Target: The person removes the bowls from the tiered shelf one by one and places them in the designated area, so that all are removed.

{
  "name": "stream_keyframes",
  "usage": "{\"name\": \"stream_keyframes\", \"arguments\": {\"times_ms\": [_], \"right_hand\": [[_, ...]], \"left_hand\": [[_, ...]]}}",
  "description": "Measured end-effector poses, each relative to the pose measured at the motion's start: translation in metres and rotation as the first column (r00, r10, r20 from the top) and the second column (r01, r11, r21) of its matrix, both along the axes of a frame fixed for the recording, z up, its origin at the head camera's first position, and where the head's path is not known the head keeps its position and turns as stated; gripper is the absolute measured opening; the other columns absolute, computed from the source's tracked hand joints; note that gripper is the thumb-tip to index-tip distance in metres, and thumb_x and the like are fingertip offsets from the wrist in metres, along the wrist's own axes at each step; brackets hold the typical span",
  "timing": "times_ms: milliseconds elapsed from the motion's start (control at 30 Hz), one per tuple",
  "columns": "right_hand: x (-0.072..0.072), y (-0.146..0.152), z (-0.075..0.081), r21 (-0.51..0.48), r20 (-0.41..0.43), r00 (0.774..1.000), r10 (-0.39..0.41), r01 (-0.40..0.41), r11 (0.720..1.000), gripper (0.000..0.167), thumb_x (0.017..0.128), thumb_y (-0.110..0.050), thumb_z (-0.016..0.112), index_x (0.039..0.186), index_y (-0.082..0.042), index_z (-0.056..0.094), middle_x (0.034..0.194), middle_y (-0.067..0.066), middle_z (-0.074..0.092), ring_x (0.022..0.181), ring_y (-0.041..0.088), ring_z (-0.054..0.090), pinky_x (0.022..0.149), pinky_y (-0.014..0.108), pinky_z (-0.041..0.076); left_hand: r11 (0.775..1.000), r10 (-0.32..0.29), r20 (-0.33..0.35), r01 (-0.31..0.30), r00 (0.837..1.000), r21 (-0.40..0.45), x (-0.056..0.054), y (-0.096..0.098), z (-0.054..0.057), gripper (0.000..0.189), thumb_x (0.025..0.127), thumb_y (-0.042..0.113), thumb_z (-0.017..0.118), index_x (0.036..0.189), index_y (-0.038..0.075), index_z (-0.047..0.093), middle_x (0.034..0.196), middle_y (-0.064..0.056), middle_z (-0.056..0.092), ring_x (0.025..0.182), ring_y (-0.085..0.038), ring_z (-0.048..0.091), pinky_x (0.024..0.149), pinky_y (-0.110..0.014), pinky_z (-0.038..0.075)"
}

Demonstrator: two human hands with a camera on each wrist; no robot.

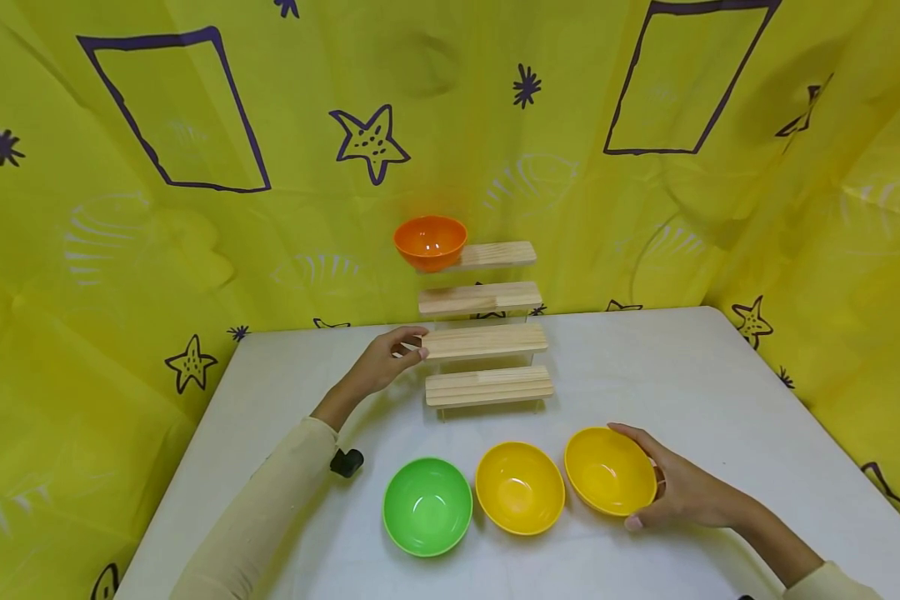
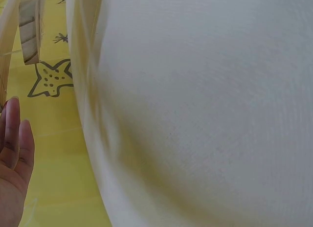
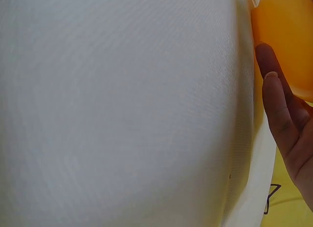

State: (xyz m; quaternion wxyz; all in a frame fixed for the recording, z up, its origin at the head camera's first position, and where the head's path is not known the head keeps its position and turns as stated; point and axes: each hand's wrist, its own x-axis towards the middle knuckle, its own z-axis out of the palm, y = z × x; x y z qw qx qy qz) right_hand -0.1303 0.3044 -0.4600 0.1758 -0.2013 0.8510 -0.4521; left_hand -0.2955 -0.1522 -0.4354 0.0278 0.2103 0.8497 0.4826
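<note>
A stepped wooden display stand [image 1: 487,342] rises at the back middle of the table. My left hand [image 1: 385,360] holds the left end of its second step from the bottom, thumb and fingers at the edge. In the left wrist view, that hand's fingers [image 2: 25,146] reach up beside the wood. With thumb and fingers spread around its right side, my right hand [image 1: 693,486] grips a yellow bowl [image 1: 610,472], tilted slightly. Left of it sit another yellow bowl [image 1: 520,488] and a green bowl [image 1: 427,507]. An orange bowl [image 1: 431,242] stands on the top step's left end.
A white cloth covers the table [image 1: 645,367]. Yellow patterned curtain [image 1: 450,108] hangs close behind the stand and along both sides. A black wrist device [image 1: 347,462] sticks out beside the left sleeve.
</note>
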Motion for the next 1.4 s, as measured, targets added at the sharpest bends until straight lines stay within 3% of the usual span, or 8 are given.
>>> {"name": "stream_keyframes", "arguments": {"times_ms": [167, 333, 500, 600, 700, 967, 1200, 1400], "right_hand": [[0.001, 0.000, 0.000, 0.012, -0.002, 1.000, -0.002, 0.002, 1.000, 0.111, 0.074, -0.018, 0.089, 0.160, -0.018, 0.018, 0.151, 0.026, 0.037, 0.112, -0.002, 0.051, 0.081, 0.025, 0.052], [0.001, 0.001, 0.005, 0.044, 0.008, 1.000, 0.001, -0.001, 0.999, 0.114, 0.076, -0.021, 0.087, 0.162, -0.019, 0.013, 0.156, 0.032, 0.028, 0.115, 0.001, 0.051, 0.081, 0.026, 0.053], [-0.003, 0.005, 0.012, 0.002, 0.058, 0.998, 0.017, -0.017, 1.000, 0.113, 0.078, -0.016, 0.085, 0.161, -0.012, 0.009, 0.155, 0.038, 0.020, 0.100, 0.018, 0.065, 0.077, 0.028, 0.057], [-0.006, 0.010, 0.016, -0.030, 0.065, 0.998, 0.025, -0.023, 0.999, 0.110, 0.079, -0.012, 0.083, 0.161, -0.010, 0.009, 0.154, 0.035, 0.022, 0.086, 0.017, 0.067, 0.072, 0.028, 0.057], [-0.008, 0.016, 0.020, -0.038, 0.028, 0.999, 0.022, -0.021, 0.999, 0.106, 0.080, -0.009, 0.082, 0.160, -0.011, 0.013, 0.152, 0.028, 0.027, 0.079, 0.019, 0.067, 0.068, 0.028, 0.054], [-0.020, 0.024, 0.036, -0.036, -0.123, 0.992, -0.035, 0.031, 0.999, 0.089, 0.087, -0.007, 0.077, 0.158, -0.016, 0.024, 0.141, -0.024, 0.040, 0.077, 0.017, 0.069, 0.066, 0.029, 0.056], [-0.037, 0.013, 0.053, -0.042, -0.289, 0.952, -0.106, 0.098, 0.994, 0.071, 0.089, -0.005, 0.074, 0.151, -0.009, 0.038, 0.134, -0.030, 0.047, 0.070, 0.018, 0.067, 0.060, 0.027, 0.054], [-0.054, -0.008, 0.067, -0.057, -0.333, 0.931, -0.150, 0.139, 0.989, 0.063, 0.090, -0.007, 0.075, 0.145, -0.008, 0.044, 0.130, -0.024, 0.051, 0.067, 0.015, 0.066, 0.059, 0.027, 0.054]], "left_hand": [[1.000, 0.000, 0.006, 0.000, 1.000, -0.016, 0.002, 0.002, 0.004, 0.045, 0.100, 0.015, 0.063, 0.141, -0.001, 0.054, 0.129, -0.026, 0.063, 0.107, -0.040, 0.063, 0.090, -0.046, 0.053], [1.000, -0.015, 0.010, 0.015, 1.000, -0.018, 0.018, 0.005, 0.026, 0.043, 0.100, 0.011, 0.062, 0.139, -0.004, 0.055, 0.128, -0.027, 0.063, 0.106, -0.041, 0.063, 0.090, -0.045, 0.053], [0.999, -0.034, -0.006, 0.034, 0.999, -0.013, 0.028, 0.006, 0.038, 0.042, 0.101, 0.011, 0.061, 0.139, -0.005, 0.055, 0.127, -0.028, 0.063, 0.105, -0.039, 0.064, 0.089, -0.041, 0.053], [0.999, -0.038, -0.003, 0.038, 0.999, -0.009, 0.028, 0.005, 0.039, 0.042, 0.101, 0.011, 0.061, 0.139, -0.005, 0.054, 0.128, -0.028, 0.063, 0.105, -0.039, 0.064, 0.088, -0.041, 0.054], [0.999, -0.037, 0.006, 0.037, 0.999, -0.007, 0.026, 0.005, 0.037, 0.043, 0.101, 0.012, 0.061, 0.140, -0.004, 0.054, 0.128, -0.027, 0.063, 0.105, -0.039, 0.063, 0.088, -0.039, 0.053], [0.999, -0.031, 0.017, 0.031, 0.999, -0.004, 0.024, 0.006, 0.035, 0.042, 0.100, 0.012, 0.062, 0.139, -0.003, 0.055, 0.127, -0.027, 0.063, 0.105, -0.040, 0.063, 0.089, -0.042, 0.053], [0.999, -0.033, 0.019, 0.034, 0.999, -0.008, 0.023, 0.006, 0.035, 0.043, 0.101, 0.012, 0.062, 0.140, -0.003, 0.055, 0.128, -0.027, 0.063, 0.106, -0.041, 0.063, 0.090, -0.045, 0.053], [1.000, -0.026, 0.029, 0.027, 0.999, -0.011, 0.024, 0.006, 0.035, 0.042, 0.100, 0.012, 0.062, 0.140, -0.003, 0.055, 0.128, -0.027, 0.063, 0.106, -0.040, 0.063, 0.089, -0.044, 0.053]]}}
